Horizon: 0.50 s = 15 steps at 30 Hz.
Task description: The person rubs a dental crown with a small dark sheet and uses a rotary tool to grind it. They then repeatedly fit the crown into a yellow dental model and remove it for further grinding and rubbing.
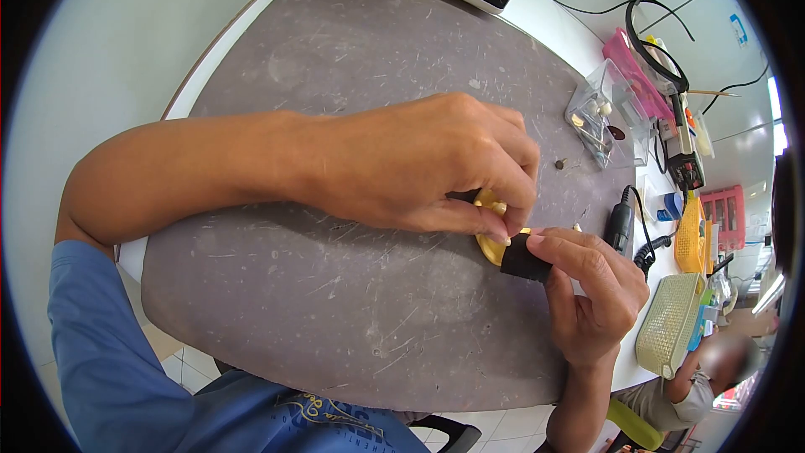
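"Head view: which step is in hand, as you read it?"

"Close fingertip work, I'd judge, with a dark strip [521,262] brought up to a yellow piece [489,250]. The piece is over the right part of the grey surface [360,302], mostly hidden beneath the left hand [457,155]."

"And how is each hand set?"

"The right hand [595,281] has thumb and finger clamped on the dark strip. The left hand has thumb and finger drawn in over the yellow piece; whether anything is pinched between them, I cannot tell."

"What does the next move call for?"

"A firm hold on the piece and light control of the strip, in my judgement."

"Anything in the way?"

"Mainly the left hand, covering the piece from sight. The dark handpiece [619,226] stands near the right hand and could get knocked. Farther up are a clear box [625,105] and a small stub [559,165]; a pale basket [662,335] sits off right."
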Each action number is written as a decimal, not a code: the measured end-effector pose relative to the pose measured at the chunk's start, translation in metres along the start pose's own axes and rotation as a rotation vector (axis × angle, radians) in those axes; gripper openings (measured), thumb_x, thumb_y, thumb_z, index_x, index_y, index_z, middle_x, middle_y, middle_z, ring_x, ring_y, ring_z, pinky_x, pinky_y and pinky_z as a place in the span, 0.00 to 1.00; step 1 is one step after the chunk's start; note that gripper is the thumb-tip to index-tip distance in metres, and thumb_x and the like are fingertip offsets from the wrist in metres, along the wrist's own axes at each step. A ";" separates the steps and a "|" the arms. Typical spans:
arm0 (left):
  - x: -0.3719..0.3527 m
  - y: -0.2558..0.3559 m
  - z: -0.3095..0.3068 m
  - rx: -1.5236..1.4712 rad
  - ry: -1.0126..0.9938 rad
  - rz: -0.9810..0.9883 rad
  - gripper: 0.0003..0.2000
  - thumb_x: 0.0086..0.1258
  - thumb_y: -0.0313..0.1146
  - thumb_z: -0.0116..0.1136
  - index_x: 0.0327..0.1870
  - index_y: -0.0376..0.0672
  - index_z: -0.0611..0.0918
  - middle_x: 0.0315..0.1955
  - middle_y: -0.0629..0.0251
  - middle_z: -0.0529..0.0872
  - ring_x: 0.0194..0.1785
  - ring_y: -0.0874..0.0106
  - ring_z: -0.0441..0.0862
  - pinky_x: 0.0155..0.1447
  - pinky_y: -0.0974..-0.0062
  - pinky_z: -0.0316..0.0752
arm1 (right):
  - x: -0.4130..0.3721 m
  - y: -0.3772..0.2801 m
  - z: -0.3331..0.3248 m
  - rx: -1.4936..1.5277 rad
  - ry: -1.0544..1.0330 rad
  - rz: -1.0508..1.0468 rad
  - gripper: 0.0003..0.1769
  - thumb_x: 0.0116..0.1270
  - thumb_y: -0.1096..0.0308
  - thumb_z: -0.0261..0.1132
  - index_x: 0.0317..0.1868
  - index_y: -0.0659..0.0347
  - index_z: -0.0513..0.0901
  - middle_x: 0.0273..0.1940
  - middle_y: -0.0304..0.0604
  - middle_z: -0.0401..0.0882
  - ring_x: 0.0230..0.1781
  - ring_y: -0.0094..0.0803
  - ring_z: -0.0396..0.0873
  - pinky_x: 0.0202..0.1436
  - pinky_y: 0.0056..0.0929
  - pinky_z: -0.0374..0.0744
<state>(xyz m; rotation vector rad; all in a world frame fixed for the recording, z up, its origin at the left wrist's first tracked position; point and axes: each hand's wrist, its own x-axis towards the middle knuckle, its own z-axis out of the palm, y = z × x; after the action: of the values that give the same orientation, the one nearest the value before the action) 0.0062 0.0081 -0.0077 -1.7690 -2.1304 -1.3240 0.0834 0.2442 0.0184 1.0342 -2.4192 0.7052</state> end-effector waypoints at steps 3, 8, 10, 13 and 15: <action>0.000 0.000 0.000 -0.005 0.004 0.000 0.06 0.61 0.27 0.73 0.37 0.44 0.88 0.41 0.68 0.86 0.51 0.65 0.83 0.50 0.69 0.81 | 0.000 0.000 0.000 0.000 0.001 0.006 0.15 0.48 0.83 0.74 0.38 0.64 0.90 0.32 0.46 0.89 0.29 0.34 0.89 0.31 0.26 0.83; 0.000 -0.001 0.000 -0.005 0.010 0.006 0.07 0.61 0.27 0.74 0.38 0.44 0.88 0.41 0.68 0.86 0.50 0.65 0.83 0.50 0.69 0.81 | 0.000 0.001 0.001 0.013 0.008 0.013 0.13 0.50 0.83 0.74 0.38 0.64 0.90 0.31 0.46 0.89 0.28 0.34 0.89 0.30 0.25 0.83; 0.000 -0.001 -0.001 -0.003 0.007 0.006 0.07 0.61 0.27 0.74 0.38 0.44 0.88 0.41 0.68 0.85 0.50 0.65 0.83 0.51 0.69 0.81 | 0.000 0.001 0.001 0.010 0.009 0.009 0.13 0.50 0.83 0.74 0.38 0.64 0.90 0.31 0.46 0.89 0.28 0.34 0.88 0.30 0.25 0.83; 0.000 -0.002 -0.001 -0.021 -0.020 -0.008 0.07 0.60 0.28 0.74 0.38 0.44 0.88 0.41 0.68 0.85 0.50 0.65 0.83 0.51 0.68 0.80 | 0.001 0.000 0.000 0.006 0.002 0.021 0.13 0.51 0.83 0.74 0.38 0.63 0.89 0.31 0.46 0.89 0.28 0.33 0.89 0.30 0.25 0.83; 0.000 -0.002 0.001 0.006 0.008 0.027 0.07 0.61 0.29 0.74 0.38 0.44 0.88 0.41 0.68 0.85 0.50 0.65 0.83 0.51 0.68 0.80 | 0.000 0.000 0.000 0.007 0.003 0.026 0.13 0.51 0.83 0.74 0.38 0.63 0.89 0.31 0.46 0.90 0.28 0.33 0.89 0.30 0.25 0.83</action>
<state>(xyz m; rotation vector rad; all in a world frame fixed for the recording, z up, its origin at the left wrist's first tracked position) 0.0046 0.0086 -0.0096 -1.7810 -2.0962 -1.3141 0.0838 0.2444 0.0185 1.0058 -2.4332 0.7241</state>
